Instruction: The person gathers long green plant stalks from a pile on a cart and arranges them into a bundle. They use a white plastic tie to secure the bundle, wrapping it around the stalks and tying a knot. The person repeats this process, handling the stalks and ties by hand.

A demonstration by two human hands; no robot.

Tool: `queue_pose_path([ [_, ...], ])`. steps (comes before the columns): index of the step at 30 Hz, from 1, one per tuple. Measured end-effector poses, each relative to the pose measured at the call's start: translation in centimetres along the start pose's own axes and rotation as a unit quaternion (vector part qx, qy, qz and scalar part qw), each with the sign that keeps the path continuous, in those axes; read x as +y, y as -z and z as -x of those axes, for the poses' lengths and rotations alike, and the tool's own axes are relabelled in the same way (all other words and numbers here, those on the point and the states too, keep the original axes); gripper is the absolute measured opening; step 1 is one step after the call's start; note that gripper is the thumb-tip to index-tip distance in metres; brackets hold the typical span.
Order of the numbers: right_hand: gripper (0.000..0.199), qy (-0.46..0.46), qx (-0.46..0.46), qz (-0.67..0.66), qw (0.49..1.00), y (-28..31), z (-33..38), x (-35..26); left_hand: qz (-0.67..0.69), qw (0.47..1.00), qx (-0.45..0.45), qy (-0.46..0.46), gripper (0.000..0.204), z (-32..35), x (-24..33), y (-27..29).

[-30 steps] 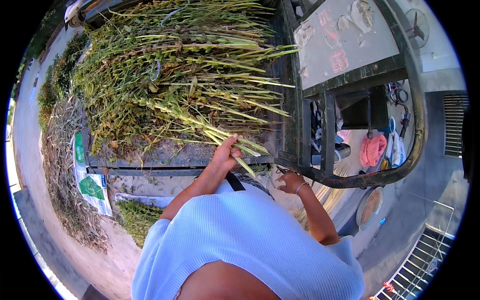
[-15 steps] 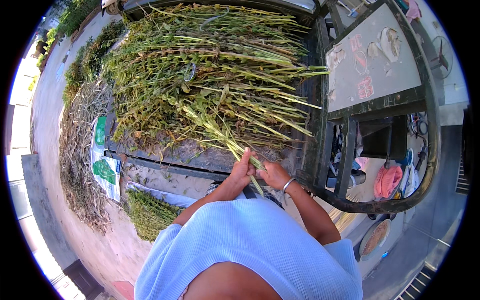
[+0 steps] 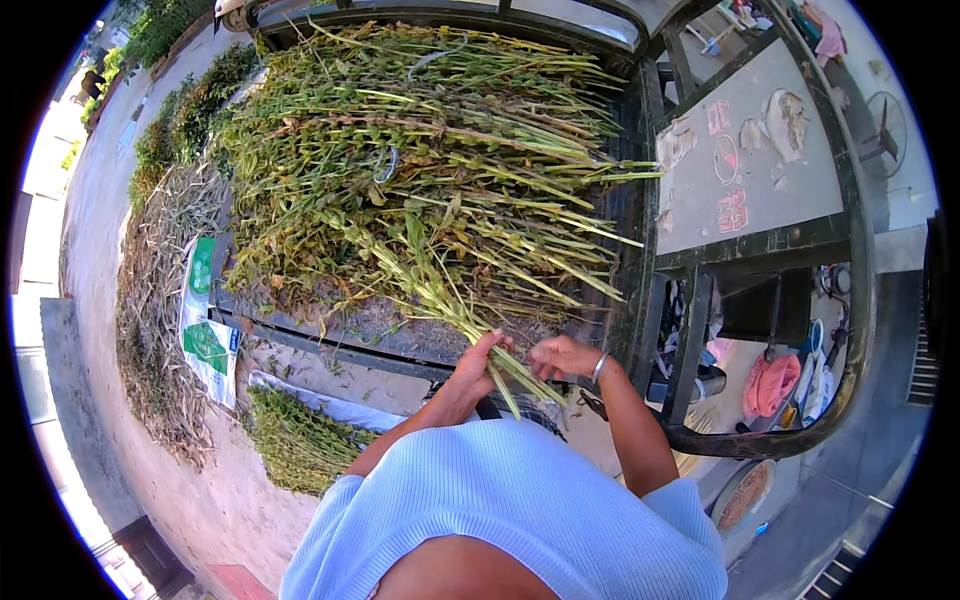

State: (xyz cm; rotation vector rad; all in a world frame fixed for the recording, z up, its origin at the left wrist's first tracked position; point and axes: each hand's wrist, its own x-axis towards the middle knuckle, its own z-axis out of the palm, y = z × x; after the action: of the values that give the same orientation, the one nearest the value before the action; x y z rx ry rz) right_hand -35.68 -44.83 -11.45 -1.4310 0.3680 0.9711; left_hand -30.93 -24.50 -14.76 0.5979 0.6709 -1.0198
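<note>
My left hand point(image 3: 474, 366) is closed round the lower part of a small bundle of green stalks point(image 3: 432, 287), which look like sesame with pods along the stems. The bundle's leafy tops rest on a big heap of similar stalks point(image 3: 420, 150) lying on a dark cart bed. Below my left hand the bare stem ends fan out toward my body. My right hand point(image 3: 563, 358), with a silver bangle at the wrist, is right beside those stem ends. Its fingers look bent but are smeared by motion, so whether they touch a stem is unclear.
A black metal frame with a pale panel point(image 3: 750, 150) rises at the cart's right. On the left lie dried stalks point(image 3: 160, 320), a white and green sack point(image 3: 208, 345) and another green pile point(image 3: 300, 435). A round basket point(image 3: 745, 492) stands at the lower right.
My right hand has come off the stems and shifted slightly right. My left hand keeps its hold, and the stem ends are more spread. The whole view has shifted a little.
</note>
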Motion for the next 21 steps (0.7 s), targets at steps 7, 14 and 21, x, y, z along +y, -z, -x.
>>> queue_pose_path([
  [7, 0.039, 0.074, 0.404, 0.466, 0.784, 7.9, -12.2, -0.5, 0.072, 0.997, -0.039, 0.008, 0.015, -0.1, -0.5, 0.3],
  [14, 0.061, -0.103, 0.376, 0.570, 0.724, 5.9, -18.8, -4.3, 0.101, 0.995, -0.009, -0.002, 0.015, 0.9, -0.1, -1.1],
  [21, 0.036, 0.015, 0.368, 0.441, 0.818, 5.1, -16.4, -3.3, 0.094, 0.996, 0.006, 0.004, 0.019, 0.6, -0.2, -0.9],
])
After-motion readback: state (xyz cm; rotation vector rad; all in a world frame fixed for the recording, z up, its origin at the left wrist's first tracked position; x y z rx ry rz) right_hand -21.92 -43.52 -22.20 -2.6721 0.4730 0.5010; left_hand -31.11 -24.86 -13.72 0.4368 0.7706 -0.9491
